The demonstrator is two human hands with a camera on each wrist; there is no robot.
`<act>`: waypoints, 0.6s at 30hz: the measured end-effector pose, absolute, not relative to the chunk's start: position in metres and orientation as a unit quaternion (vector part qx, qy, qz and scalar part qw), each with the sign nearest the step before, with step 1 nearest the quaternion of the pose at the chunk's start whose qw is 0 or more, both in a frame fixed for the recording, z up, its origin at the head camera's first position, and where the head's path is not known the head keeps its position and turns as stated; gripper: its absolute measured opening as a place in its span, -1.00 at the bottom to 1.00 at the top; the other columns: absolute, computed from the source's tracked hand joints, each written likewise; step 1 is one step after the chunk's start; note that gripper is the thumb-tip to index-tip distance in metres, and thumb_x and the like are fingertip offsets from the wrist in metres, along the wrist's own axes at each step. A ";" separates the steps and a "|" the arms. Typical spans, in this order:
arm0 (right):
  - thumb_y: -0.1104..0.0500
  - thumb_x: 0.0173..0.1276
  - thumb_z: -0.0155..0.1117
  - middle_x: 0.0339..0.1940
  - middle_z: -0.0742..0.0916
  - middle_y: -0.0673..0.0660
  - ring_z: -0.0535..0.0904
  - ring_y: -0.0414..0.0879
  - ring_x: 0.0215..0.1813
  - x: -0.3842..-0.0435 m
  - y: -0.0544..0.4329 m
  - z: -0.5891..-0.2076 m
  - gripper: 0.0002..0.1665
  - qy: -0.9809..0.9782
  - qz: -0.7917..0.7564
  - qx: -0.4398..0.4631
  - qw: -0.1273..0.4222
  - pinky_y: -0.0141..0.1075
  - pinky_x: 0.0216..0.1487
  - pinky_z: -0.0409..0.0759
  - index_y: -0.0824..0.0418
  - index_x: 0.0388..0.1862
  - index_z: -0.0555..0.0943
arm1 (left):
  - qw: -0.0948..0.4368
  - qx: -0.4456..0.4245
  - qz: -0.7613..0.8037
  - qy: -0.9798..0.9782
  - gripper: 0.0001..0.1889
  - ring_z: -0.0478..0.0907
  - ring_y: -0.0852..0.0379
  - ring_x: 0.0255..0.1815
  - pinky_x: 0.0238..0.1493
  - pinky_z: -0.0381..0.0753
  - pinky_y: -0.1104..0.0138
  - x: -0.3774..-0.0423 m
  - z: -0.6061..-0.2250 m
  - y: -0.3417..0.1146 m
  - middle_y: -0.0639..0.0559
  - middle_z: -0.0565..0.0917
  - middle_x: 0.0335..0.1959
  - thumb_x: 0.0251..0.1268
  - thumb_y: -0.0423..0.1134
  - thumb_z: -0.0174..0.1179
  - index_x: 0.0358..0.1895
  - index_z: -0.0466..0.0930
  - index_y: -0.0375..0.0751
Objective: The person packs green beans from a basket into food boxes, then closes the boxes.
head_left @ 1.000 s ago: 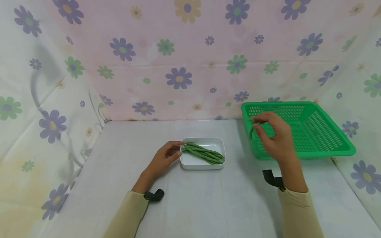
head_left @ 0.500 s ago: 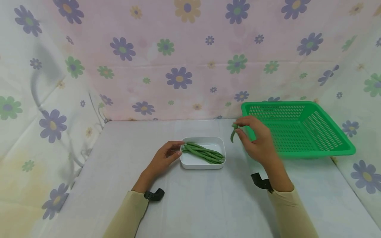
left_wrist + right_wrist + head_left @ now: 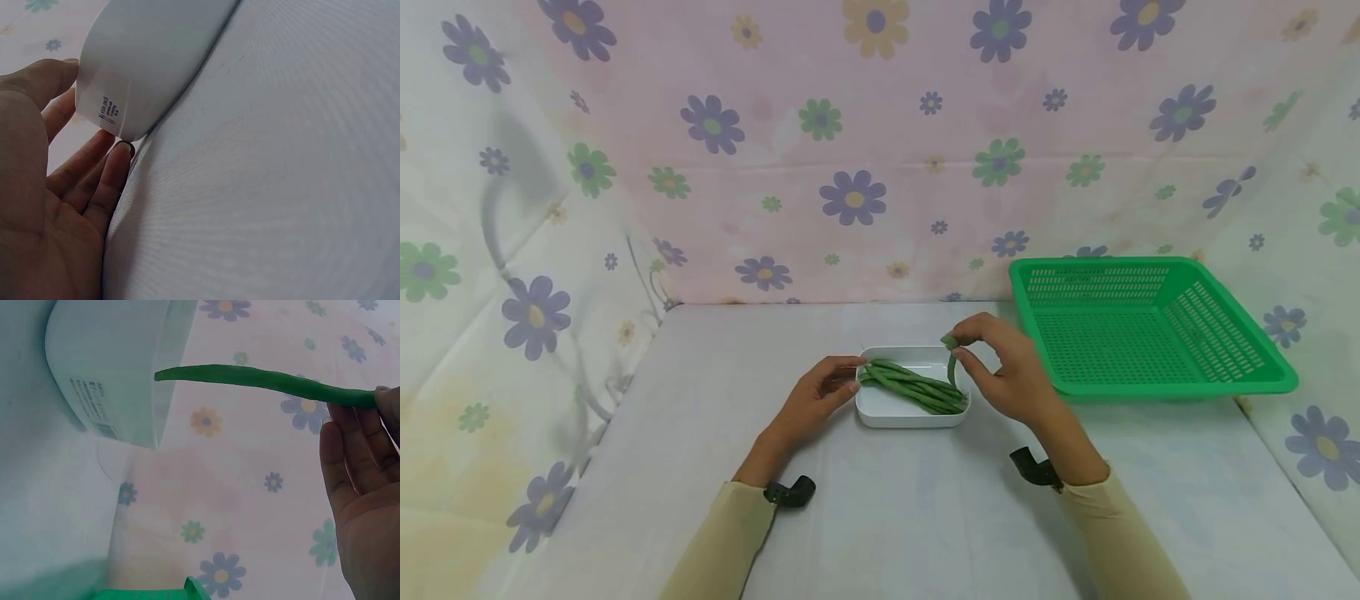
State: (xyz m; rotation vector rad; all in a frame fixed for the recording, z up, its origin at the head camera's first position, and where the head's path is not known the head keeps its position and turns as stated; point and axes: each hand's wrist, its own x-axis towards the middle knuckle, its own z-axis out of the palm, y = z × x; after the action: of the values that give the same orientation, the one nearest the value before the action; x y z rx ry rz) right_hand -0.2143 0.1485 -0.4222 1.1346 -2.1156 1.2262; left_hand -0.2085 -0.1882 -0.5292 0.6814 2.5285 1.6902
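A white rectangular dish (image 3: 910,422) stands on the table with several green beans (image 3: 913,385) lying slantwise in it. My right hand (image 3: 1011,375) pinches one more green bean (image 3: 262,379) by its end, between thumb and fingers. That bean hangs down over the dish's right end, its free tip by the rim in the right wrist view. At the dish's left end is my left hand (image 3: 812,398). Its fingers are loosely extended, and the thumb and fingertips (image 3: 116,164) touch the outer wall, where small dark print shows in the left wrist view.
To the right, a green perforated plastic basket (image 3: 1172,389) stands near the back of the white-covered table (image 3: 880,508). Flowered cloth (image 3: 895,150) hangs behind and at both sides. Each wrist wears a black camera mount (image 3: 792,492).
My right hand has moved left from the green basket's near side to the dish, carrying the green bean. The left hand has stayed at the dish, and the beans in it lie as before.
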 end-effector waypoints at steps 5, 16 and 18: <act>0.50 0.39 0.40 -0.09 0.77 0.08 0.69 -0.07 -0.07 -0.216 0.143 -0.429 -0.69 -0.768 0.445 0.413 0.205 -0.17 -0.03 0.69 0.25 0.03 0.68 | 0.009 0.219 0.540 0.812 -0.54 0.53 0.02 0.45 0.39 0.60 0.14 -0.209 -0.530 -0.188 0.10 0.54 0.45 0.61 -0.21 0.24 0.48 0.50 0.10; 0.42 0.50 0.33 -0.09 0.76 0.06 0.67 -0.12 -0.08 -0.217 0.133 -0.446 -0.76 -0.787 0.452 0.396 0.141 -0.21 -0.03 0.71 0.20 0.06 0.64 | 0.015 0.217 0.541 0.812 -0.55 0.53 0.04 0.45 0.41 0.58 0.11 -0.211 -0.531 -0.188 0.13 0.53 0.46 0.62 -0.19 0.24 0.48 0.50 0.12; 0.41 0.52 0.31 -0.09 0.76 0.04 0.68 -0.10 -0.07 -0.217 0.133 -0.448 -0.77 -0.790 0.455 0.391 0.129 -0.19 -0.01 0.71 0.19 0.07 0.64 | 0.014 0.218 0.541 0.812 -0.54 0.53 0.04 0.45 0.40 0.59 0.12 -0.211 -0.532 -0.188 0.13 0.53 0.46 0.62 -0.19 0.24 0.48 0.50 0.12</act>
State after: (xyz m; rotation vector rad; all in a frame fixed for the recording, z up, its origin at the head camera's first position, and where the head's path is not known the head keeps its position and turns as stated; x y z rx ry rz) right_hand -0.2174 0.1328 -0.4483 1.1365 -2.2954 1.3232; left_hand -0.2108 -0.1881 -0.5317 0.6784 2.5290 1.6834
